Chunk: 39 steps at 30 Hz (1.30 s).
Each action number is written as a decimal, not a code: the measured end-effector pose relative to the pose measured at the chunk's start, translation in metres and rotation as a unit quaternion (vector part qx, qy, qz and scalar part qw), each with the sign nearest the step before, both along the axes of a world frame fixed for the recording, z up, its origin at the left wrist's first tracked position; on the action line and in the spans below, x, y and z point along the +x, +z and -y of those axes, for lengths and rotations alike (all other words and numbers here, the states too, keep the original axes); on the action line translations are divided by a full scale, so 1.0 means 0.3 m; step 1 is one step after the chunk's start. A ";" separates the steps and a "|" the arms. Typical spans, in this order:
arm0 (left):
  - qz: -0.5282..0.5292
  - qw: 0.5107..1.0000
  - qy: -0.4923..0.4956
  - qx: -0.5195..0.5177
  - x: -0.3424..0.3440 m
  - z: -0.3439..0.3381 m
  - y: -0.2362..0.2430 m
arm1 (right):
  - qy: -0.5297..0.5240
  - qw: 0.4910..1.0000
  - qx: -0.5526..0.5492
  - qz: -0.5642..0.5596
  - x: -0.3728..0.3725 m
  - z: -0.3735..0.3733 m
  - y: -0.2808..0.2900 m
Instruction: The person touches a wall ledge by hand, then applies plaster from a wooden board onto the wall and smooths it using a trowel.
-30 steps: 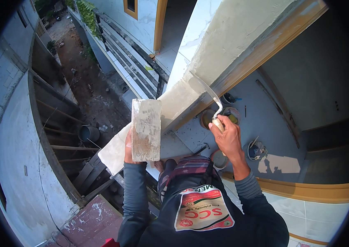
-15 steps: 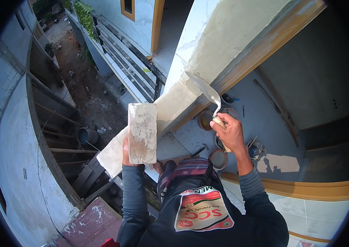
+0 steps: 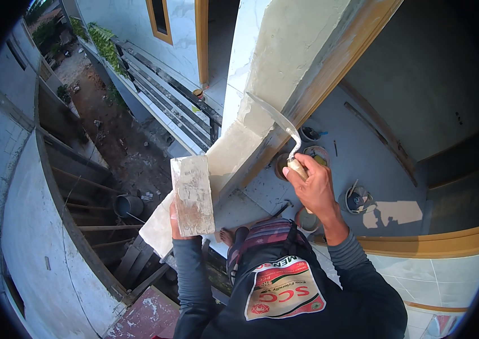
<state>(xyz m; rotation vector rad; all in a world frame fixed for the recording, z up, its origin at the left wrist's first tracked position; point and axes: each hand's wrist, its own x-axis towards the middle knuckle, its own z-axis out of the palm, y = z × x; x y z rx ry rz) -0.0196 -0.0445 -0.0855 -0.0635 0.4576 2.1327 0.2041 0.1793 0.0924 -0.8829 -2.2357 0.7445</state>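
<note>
My right hand (image 3: 315,189) is closed round the wooden handle of a pointing trowel (image 3: 278,117). Its thin metal blade lies against or just over the plastered wall face (image 3: 290,53), near the corner where that meets a pale plastered ledge (image 3: 232,148). In my left hand (image 3: 175,223) is a rectangular wooden plastering board (image 3: 192,195), smeared with grey and white residue. The board hides most of that hand; only part of it shows along the left edge. Board and hand are above the near part of the ledge.
A wooden frame (image 3: 344,68) edges the plaster on the right. Buckets, including one at the right (image 3: 358,200), stand on the tiled floor below. To the left is a deep drop with dirt ground (image 3: 112,141), a grey bucket (image 3: 128,206) and wooden beams. A slatted railing (image 3: 166,90) runs beyond.
The trowel blade has turned more edge-on and sits slightly farther up the wall face. The whole view has shifted a little; the board stays in my left hand.
</note>
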 end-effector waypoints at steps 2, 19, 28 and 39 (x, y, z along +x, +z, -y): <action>0.004 1.000 -0.001 -0.010 0.001 0.002 -0.011 | -0.007 1.000 -0.012 -0.018 0.002 -0.001 0.068; -0.040 0.999 -0.004 -0.005 -0.027 -0.013 -0.061 | 0.021 0.998 0.050 -0.023 0.013 -0.008 0.351; -0.040 0.999 0.002 0.017 -0.011 -0.034 -0.070 | 0.072 0.972 -0.033 -0.221 -0.016 -0.031 0.877; 0.017 0.998 -0.017 0.065 -0.006 -0.081 -0.025 | 0.054 0.986 -0.156 0.020 0.017 -0.030 0.871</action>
